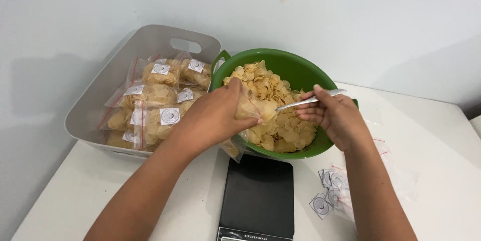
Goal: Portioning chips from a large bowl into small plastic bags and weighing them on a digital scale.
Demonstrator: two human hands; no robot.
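Clear plastic bag (239, 143): held at the near-left rim of the green bowl (300, 73), mouth up at the rim, body hanging down over the bowl's outer wall toward the black scale (258, 198). A few chips show in its bottom. Judged thin, limp and slippery; it keeps no shape by itself, so the mouth edge is the place to grip.

Chips (278, 115): pale yellow, thin discs heaped in the bowl. Judged very light and brittle; they would likely crack under a squeeze.

Left hand (213, 118): fingers curled closed, pinching the bag's mouth against the heap at the rim.

Right hand (335, 118): closed around the handle of a silver spoon (308, 101); the handle's far end sticks out toward 2 o'clock. The working end points toward 9 o'clock, at the bag mouth, and is partly hidden among chips.

Surroundings: scale at 6 o'clock of the bowl, on the white worktop (436, 135), platform bare. Grey bin (107, 78) at 9 o'clock holds sealed chip bags (160, 115) with round labels. Loose round stickers (328, 193) and spare clear bags (401, 176) lie at 4 to 5 o'clock.
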